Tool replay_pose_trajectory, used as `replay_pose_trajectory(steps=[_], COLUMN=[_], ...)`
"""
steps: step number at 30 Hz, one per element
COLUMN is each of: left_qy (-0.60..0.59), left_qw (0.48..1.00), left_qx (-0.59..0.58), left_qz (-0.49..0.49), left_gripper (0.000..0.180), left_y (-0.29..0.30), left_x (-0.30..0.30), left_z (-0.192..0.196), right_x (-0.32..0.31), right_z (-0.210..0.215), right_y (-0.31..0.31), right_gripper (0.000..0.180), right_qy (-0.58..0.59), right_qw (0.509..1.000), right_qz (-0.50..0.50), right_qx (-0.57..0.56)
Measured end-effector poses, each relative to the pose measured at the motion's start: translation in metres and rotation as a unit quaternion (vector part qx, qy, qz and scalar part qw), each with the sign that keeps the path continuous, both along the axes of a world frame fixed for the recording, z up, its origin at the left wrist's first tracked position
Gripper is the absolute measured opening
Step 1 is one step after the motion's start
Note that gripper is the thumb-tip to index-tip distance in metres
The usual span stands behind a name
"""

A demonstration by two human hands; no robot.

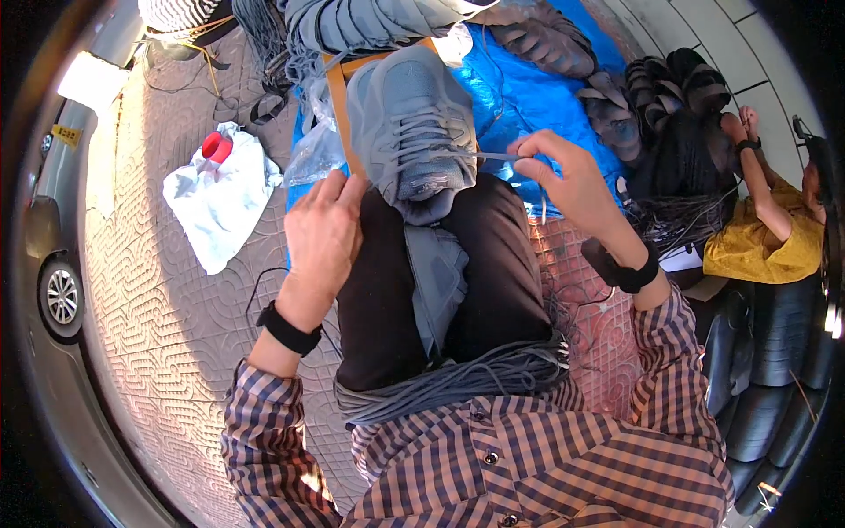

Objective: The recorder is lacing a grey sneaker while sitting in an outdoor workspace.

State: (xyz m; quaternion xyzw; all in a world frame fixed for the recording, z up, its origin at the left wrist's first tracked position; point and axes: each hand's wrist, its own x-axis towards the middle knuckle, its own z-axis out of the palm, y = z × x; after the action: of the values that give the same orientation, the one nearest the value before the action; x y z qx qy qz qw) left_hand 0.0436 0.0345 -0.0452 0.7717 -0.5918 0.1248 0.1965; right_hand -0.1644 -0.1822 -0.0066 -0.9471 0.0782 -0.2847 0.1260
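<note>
A grey sneaker (374,97) rests sole down above my knees, its toe pointing away from me and grey laces (429,132) criss-crossed over its tongue. My right hand (570,176) is closed in a pinch on a grey shoelace (488,156), stretched nearly level from the sneaker's upper eyelets. Left of the sneaker's collar, my left hand (324,231) has its fingers curled together; what they hold, if anything, is hidden. Between my thighs lies another grey shoe (436,286), partly covered. A thick bundle of dark grey laces (458,383) lies across my lap.
Beyond the sneaker are a blue plastic sheet (519,97) and a heap of grey shoes (378,22). Dark shoe uppers (669,97) pile up at right, near a person in yellow (761,233). A white cloth (220,198) with a red ring-shaped item (216,147) lies left, near a parked car (44,229).
</note>
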Motion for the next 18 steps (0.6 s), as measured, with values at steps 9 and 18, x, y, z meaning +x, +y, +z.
replay_pose_trajectory(steps=[9, 18], left_qy=[0.128, 0.191], left_qw=[0.991, 0.972], left_qx=[-0.044, -0.067], left_qz=[-0.011, 0.116], left_gripper=[0.018, 0.008], left_y=[-0.023, 0.086], left_x=[-0.001, 0.091], left_z=[0.007, -0.083], right_x=[-0.012, -0.120], right_z=[0.007, -0.068], right_y=[-0.003, -0.076], right_gripper=[0.014, 0.011], right_qy=[0.088, 0.124], right_qw=[0.976, 0.972], right_qz=[-0.047, -0.136], right_qx=[0.192, 0.144])
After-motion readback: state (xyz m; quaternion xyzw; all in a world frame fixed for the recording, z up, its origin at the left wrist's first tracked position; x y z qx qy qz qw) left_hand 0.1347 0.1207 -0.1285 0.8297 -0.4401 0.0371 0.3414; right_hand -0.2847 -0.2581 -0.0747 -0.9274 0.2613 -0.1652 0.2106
